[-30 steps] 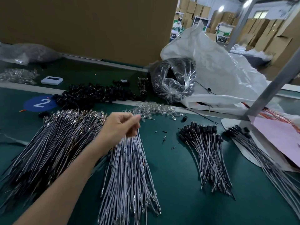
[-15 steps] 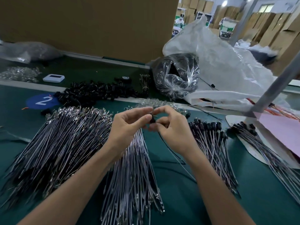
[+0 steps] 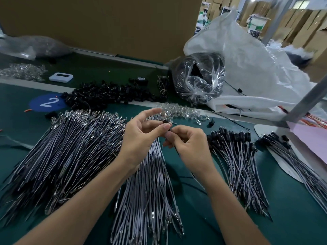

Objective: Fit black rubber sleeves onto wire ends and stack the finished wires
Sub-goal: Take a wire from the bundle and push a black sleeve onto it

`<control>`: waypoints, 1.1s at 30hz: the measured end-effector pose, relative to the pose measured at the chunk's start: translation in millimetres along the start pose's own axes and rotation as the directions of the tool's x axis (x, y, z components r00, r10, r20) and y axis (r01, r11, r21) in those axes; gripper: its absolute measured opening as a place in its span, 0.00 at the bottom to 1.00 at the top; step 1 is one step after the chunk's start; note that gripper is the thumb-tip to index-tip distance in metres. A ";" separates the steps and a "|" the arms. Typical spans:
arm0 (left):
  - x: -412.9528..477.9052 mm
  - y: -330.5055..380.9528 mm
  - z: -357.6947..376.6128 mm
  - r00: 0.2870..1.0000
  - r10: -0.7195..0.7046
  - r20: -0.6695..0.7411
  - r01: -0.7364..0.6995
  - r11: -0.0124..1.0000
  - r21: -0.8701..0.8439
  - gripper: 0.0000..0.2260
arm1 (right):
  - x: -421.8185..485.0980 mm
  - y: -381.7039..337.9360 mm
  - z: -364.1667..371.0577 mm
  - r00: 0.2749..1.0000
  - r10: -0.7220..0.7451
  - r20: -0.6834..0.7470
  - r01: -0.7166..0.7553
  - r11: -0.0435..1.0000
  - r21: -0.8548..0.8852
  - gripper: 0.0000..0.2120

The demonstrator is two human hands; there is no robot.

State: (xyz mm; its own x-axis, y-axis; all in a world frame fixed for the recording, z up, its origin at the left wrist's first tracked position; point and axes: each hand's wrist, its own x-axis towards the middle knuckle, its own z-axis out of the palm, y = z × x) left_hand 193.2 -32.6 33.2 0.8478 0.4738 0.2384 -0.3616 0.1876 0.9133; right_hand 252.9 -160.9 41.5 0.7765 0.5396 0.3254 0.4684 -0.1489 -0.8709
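Both hands meet above the green table [image 3: 203, 218]. My left hand [image 3: 141, 138] pinches a small black rubber sleeve [image 3: 166, 123] between thumb and fingers. My right hand [image 3: 189, 144] pinches the end of a thin wire just below the sleeve; the wire itself is mostly hidden by my fingers. A large pile of bare grey wires [image 3: 58, 156] lies at the left, a smaller fan of wires [image 3: 148, 191] lies under my hands. Two stacks of sleeved wires [image 3: 235, 156] lie at the right, the further stack [image 3: 292, 165] on white card.
Loose black sleeves [image 3: 106, 94] are heaped behind the wires, next to a blue "2" disc [image 3: 46, 102]. Clear parts [image 3: 184, 112] lie past my hands. A clear bag of black parts [image 3: 198, 80], a big white sack [image 3: 256, 76] and a grey post [image 3: 304, 103] stand at the right.
My right hand came into view and joined my left hand. Both hands now hold the sleeve and wire end together a little higher over the middle fan of wires.
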 end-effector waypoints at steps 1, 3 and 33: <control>-0.6 -0.3 0.6 1.000 -0.012 0.001 0.012 1.000 -0.011 0.24 | -1.0 0.5 0.7 1.000 0.003 -0.003 -0.003 0.999 0.044 0.05; -1.3 0.7 1.0 1.000 -0.017 -0.004 0.017 1.000 -0.012 0.23 | -2.1 1.5 1.6 1.000 0.006 -0.008 -0.005 0.995 0.096 0.05; 4.3 8.0 -9.3 0.993 -0.106 0.057 0.114 0.982 -0.149 0.06 | -4.8 1.4 -0.6 1.000 0.005 0.022 -0.009 0.977 0.215 0.09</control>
State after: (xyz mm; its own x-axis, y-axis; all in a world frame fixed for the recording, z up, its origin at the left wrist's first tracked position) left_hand 190.4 -21.1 38.5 0.9020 0.4017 0.1581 -0.3164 0.3660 0.8752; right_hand 250.2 -164.2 38.9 0.7691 0.5571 0.3132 0.3598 0.0275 -0.9326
